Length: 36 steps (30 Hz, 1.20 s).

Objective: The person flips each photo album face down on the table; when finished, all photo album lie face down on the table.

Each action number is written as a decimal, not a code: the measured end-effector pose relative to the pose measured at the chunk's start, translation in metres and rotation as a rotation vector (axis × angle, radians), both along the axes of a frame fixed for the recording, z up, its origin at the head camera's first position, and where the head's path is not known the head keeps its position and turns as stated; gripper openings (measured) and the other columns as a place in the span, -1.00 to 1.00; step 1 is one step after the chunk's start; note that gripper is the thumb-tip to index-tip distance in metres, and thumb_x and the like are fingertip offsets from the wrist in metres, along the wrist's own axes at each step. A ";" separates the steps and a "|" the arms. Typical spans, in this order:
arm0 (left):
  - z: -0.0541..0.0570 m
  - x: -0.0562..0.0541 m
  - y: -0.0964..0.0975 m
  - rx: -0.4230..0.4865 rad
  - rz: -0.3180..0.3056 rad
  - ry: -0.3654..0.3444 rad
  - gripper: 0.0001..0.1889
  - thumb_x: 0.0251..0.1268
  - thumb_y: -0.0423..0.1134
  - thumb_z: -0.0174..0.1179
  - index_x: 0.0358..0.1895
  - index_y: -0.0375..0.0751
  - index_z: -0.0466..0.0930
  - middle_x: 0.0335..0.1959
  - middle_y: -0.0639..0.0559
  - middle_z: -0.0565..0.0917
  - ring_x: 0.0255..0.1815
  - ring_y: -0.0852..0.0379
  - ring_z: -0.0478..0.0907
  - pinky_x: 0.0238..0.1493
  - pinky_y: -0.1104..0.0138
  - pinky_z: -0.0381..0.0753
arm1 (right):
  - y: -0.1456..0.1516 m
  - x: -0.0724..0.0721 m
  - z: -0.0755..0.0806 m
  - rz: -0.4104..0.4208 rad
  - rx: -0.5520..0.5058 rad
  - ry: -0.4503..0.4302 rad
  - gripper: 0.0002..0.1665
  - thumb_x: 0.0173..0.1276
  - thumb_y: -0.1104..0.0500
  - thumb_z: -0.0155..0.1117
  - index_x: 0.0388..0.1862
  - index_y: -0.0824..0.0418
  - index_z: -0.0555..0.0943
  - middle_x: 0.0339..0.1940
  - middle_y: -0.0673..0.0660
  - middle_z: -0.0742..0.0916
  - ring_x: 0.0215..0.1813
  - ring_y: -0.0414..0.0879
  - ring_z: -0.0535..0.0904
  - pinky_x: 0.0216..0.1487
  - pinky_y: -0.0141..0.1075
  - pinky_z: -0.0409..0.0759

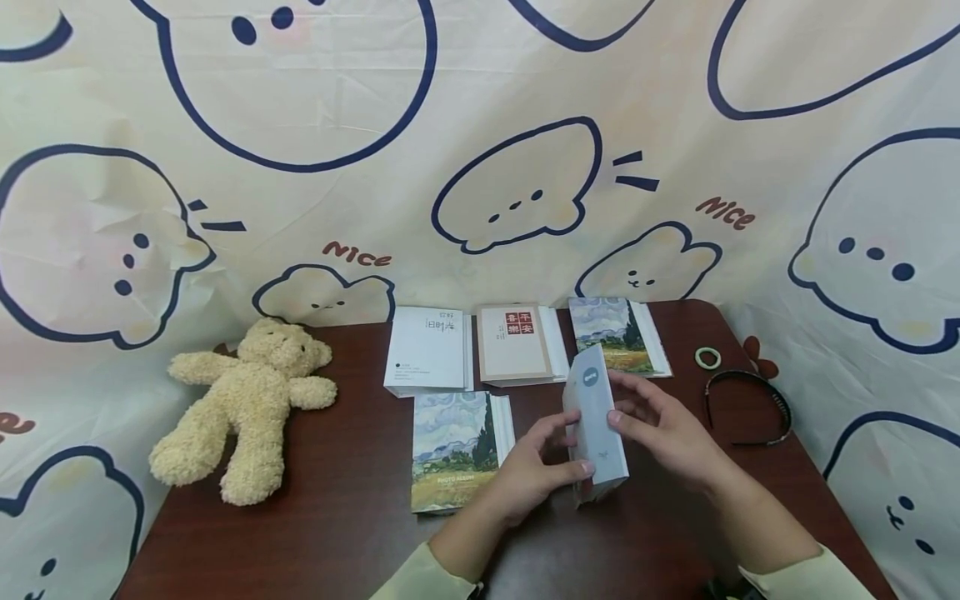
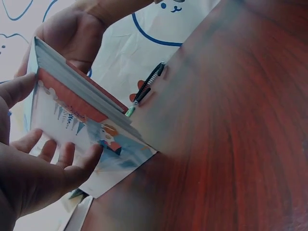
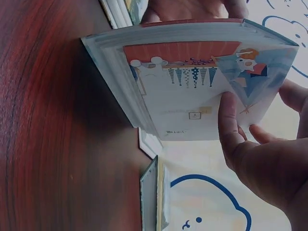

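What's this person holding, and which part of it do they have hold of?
An illustrated album, by its opposite covers: left hand and right hand grip it from either side, thumbs at the pale blue spine.

Brown table (image 1: pixel 345 467) with albums (image 1: pixel 452 450), plush bear (image 1: pixel 247 396), headband (image 1: pixel 785 408), ring (image 1: pixel 707 367).

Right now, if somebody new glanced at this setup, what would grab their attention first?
Probably the cream teddy bear on the left side of the brown table, along with the backdrop behind, covered in big navy cartoon outlines. Next might be the pale blue album, held over the table between the left hand and right hand, right of the bear.
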<state>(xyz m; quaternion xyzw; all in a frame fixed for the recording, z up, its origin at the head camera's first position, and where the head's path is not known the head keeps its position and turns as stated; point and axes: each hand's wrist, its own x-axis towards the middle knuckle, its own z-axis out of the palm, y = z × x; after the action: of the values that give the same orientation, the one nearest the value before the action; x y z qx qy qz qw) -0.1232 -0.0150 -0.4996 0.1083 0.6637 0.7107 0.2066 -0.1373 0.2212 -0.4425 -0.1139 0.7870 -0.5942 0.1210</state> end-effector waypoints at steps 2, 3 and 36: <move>-0.002 0.001 0.001 -0.005 0.001 0.001 -0.32 0.24 -0.22 0.49 0.44 0.15 0.49 0.32 -0.04 0.54 0.35 -0.13 0.46 0.25 0.09 0.50 | 0.002 0.001 0.000 -0.009 0.006 0.002 -0.23 0.56 0.10 0.29 0.63 0.17 0.23 0.32 0.35 0.58 0.24 0.20 0.58 0.07 -0.23 0.66; -0.003 0.001 0.002 -0.007 0.000 -0.001 -0.32 0.24 -0.22 0.49 0.44 0.14 0.50 0.31 -0.03 0.53 0.34 -0.13 0.46 0.22 0.10 0.53 | 0.003 0.001 0.000 -0.013 0.009 0.002 -0.22 0.56 0.10 0.29 0.64 0.16 0.23 0.33 0.35 0.57 0.24 0.21 0.58 0.07 -0.22 0.66; -0.022 0.009 0.010 -0.152 0.021 0.021 -0.47 0.19 -0.29 0.47 0.28 -0.07 0.65 0.25 0.00 0.54 0.21 -0.08 0.51 0.10 0.24 0.54 | 0.043 0.009 -0.016 -0.144 0.090 -0.009 -0.40 0.56 0.18 0.26 0.51 0.24 0.40 0.31 0.37 0.57 0.09 -0.14 0.66 -0.06 -0.28 0.70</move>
<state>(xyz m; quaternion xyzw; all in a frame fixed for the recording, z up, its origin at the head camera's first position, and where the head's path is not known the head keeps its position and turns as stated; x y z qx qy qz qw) -0.1138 -0.0053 -0.5218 0.0927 0.7190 0.6592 0.1998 -0.1279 0.2638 -0.4584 -0.0488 0.8185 -0.5659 0.0864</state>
